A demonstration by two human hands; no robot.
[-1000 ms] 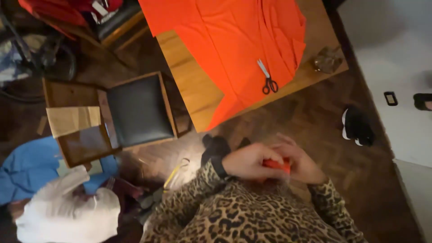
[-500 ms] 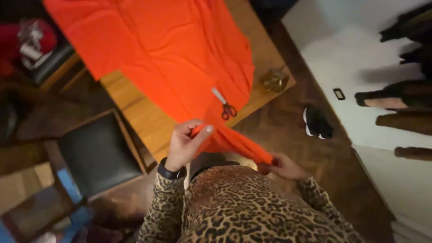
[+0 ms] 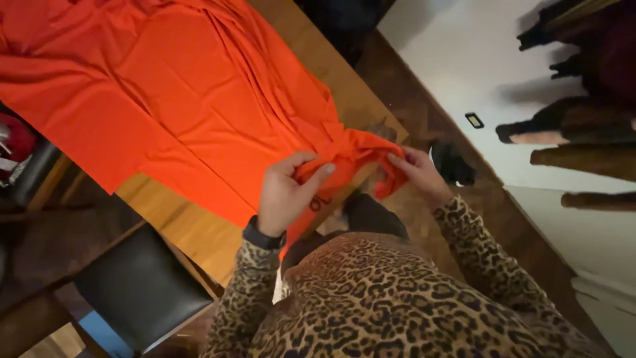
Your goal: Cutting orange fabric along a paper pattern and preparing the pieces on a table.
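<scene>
Two hands, both closed on one orange cloth (image 3: 199, 99). Left hand (image 3: 286, 193): thumb and fingers pinched on a bunched fold at the cloth's near edge, wrist bearing a dark watch band (image 3: 262, 237). Right hand (image 3: 419, 171): fingers gripping the gathered corner, held just off the table's near corner. Hands apart, the crumpled stretch of cloth between them. Cloth: large, mostly spread flat over a wooden table (image 3: 192, 232), creased toward the gathered end, its near edge lifted off the wood. Sleeves: leopard print (image 3: 397, 298). Black chair seat (image 3: 139, 288) beside the table, lower left. Dark shoe (image 3: 454, 164) on the wooden floor, near the right hand.
</scene>
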